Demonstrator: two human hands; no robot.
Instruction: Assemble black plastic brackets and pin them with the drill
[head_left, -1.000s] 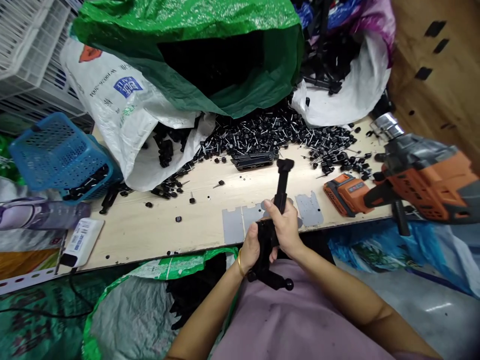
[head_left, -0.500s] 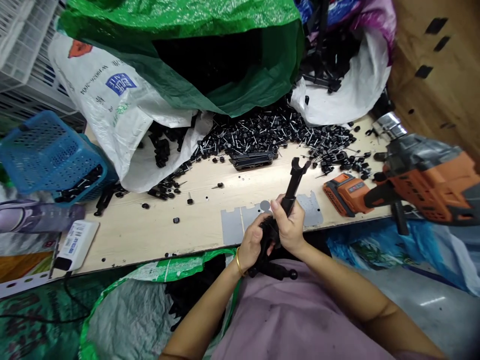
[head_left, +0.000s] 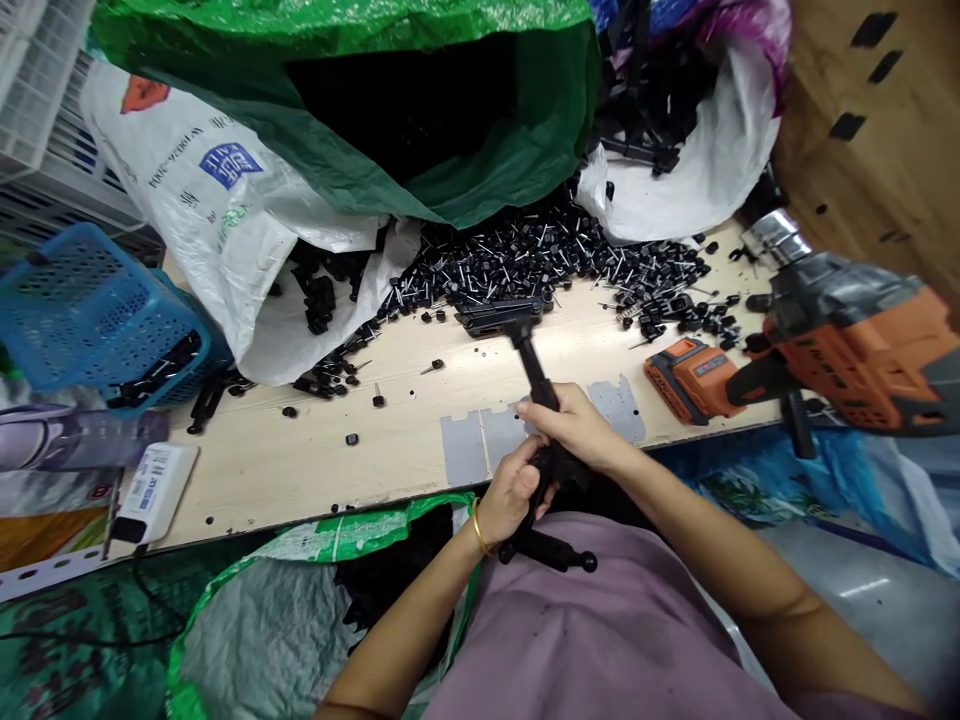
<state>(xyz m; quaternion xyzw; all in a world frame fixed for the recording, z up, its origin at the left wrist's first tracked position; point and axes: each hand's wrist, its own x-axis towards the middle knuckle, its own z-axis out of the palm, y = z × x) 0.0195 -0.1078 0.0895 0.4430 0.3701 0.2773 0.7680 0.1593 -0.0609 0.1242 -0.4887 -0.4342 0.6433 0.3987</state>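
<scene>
Both of my hands are closed on a black jointed plastic arm (head_left: 533,365) near the table's front edge. My left hand (head_left: 513,490), with a gold bracelet at the wrist, grips its lower, middle part. Higher up, my right hand (head_left: 574,425) wraps round the shaft. The top end is a blurred, wider head pointing up and to the left. Below my hands, a black piece with ball ends (head_left: 555,552) hangs over my lap; how it joins the arm is hidden. Black knobs with metal screws (head_left: 510,250) lie heaped at the back of the table.
An orange and black impact wrench (head_left: 847,330) lies at the right. Behind the table (head_left: 300,470) stand a green sack (head_left: 480,190) and white sacks of black parts. At the left are a blue basket (head_left: 82,310), a bottle (head_left: 97,438) and a power bank (head_left: 154,490). An open sack (head_left: 255,620) sits below.
The arm's top end has swung left, from leaning right to leaning left. My right hand has turned with it and moved slightly; my left hand keeps its hold.
</scene>
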